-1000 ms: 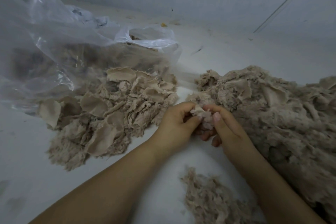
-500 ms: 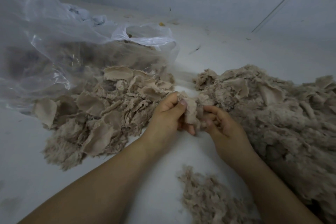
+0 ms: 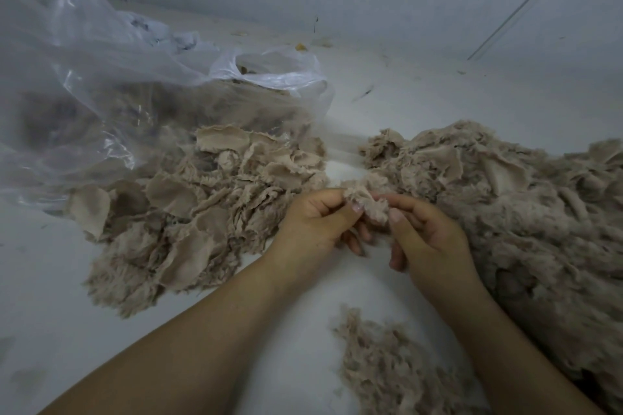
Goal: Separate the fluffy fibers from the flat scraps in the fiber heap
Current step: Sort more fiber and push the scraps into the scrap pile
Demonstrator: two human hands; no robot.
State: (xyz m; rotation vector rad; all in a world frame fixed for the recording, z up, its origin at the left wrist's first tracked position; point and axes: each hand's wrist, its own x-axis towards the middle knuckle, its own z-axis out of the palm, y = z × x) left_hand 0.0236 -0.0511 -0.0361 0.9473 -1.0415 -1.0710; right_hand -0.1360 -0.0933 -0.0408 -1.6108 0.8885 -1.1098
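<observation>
A person's left hand (image 3: 318, 219) and right hand (image 3: 426, 234) pinch a small beige tuft of furry fabric (image 3: 369, 202) between thumbs and fingertips, holding it just above the pale grey floor (image 3: 293, 330), between two mounds. To the right sprawls the large unsorted heap of beige fluffy fibre and scraps (image 3: 512, 212); the tuft sits at its near edge, though whether it has come fully free of the heap cannot be told. To the left lies a pile of flat, thin beige scraps (image 3: 188, 212), partly under a crumpled clear plastic bag (image 3: 101, 77). A smaller clump of loose fluffy fibres (image 3: 381, 364) rests near the forearms. The step in hand appears to be pulling fluff off a backing piece; the next move likely calls for drawing the hands apart, then dropping each part on its own pile.
</observation>
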